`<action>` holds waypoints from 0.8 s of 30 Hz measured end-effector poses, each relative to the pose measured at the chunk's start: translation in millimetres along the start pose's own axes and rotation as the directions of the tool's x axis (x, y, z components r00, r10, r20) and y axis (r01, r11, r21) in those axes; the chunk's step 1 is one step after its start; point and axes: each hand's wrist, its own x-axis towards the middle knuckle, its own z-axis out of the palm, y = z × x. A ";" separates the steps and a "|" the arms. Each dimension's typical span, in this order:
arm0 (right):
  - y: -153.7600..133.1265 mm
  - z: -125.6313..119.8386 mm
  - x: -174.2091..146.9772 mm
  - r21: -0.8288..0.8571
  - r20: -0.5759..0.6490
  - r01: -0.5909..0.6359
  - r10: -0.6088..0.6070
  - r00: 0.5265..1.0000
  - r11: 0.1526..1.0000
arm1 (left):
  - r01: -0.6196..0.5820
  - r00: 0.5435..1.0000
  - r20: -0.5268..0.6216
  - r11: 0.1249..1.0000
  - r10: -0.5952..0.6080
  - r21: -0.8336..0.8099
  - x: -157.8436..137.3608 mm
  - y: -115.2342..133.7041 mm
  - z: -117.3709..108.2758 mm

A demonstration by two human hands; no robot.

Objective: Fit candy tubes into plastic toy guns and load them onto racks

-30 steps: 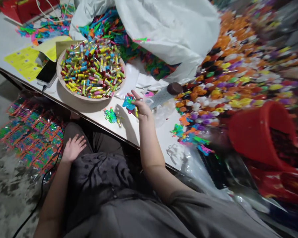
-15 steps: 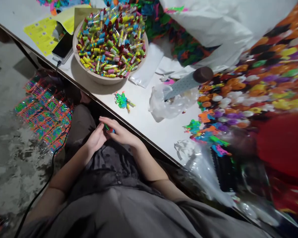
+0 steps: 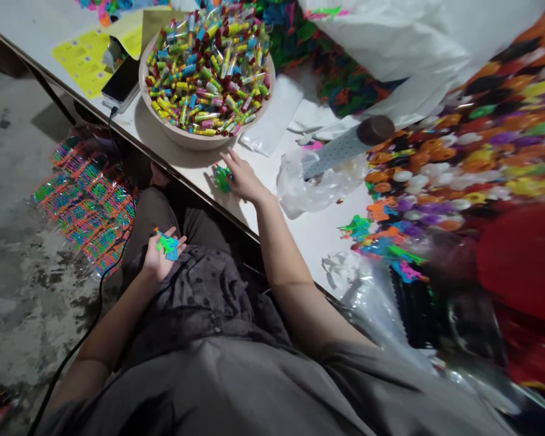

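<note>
My left hand is palm up above my lap, fingers stretched out, bearing small green and blue plastic toys with a bit of orange. At the table edge my right hand reaches over a little pile of green toys. Its fingers are extended and partly cover the pile; whether they touch it I cannot tell. Just beyond that hand stands a round tub heaped with small wrapped tubes in yellow, blue, green and pink.
Left of the tub lie a phone and yellow label sheets. A clear plastic bag surrounds a dotted cylinder. Colourful small toys spread at the right. Bagged toys lie on the floor left of my legs.
My hands were together above my lap and have parted. The right hand has moved forward to the pile on the table; the left has turned palm up, showing the toys.
</note>
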 end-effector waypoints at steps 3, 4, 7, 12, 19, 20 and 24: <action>5.7 6.8 16.1 -0.136 0.111 -0.043 0.059 0.992 0.990 | -0.035 0.999 -0.022 0.999 0.035 0.018 -4.0 4.0 -1.4; 5.2 10.2 16.1 -0.168 0.103 -0.054 0.072 0.992 0.984 | -0.044 0.999 -0.026 0.999 0.044 0.018 -4.8 4.7 -2.7; 2.3 23.1 5.6 -0.222 -0.043 -0.101 0.093 0.995 0.970 | -0.072 0.996 -0.055 0.997 0.072 0.018 -4.8 5.1 -8.2; 3.1 50.0 -13.6 -0.213 -0.154 -0.189 0.158 0.975 0.958 | -0.069 0.995 -0.070 0.997 0.070 0.016 -0.6 3.3 -10.5; 29.3 58.8 10.6 -0.237 -0.247 -0.273 0.214 0.945 0.932 | -0.140 0.989 -0.036 0.989 0.141 0.036 0.5 9.3 5.6; 34.0 57.6 16.6 -0.240 -0.242 -0.277 0.219 0.945 0.930 | -0.158 0.987 -0.022 0.986 0.159 0.044 1.1 10.2 7.4; 47.0 50.0 33.4 -0.206 -0.218 -0.267 0.222 0.950 0.941 | -0.239 0.971 -0.003 0.965 0.241 0.109 4.6 10.3 13.0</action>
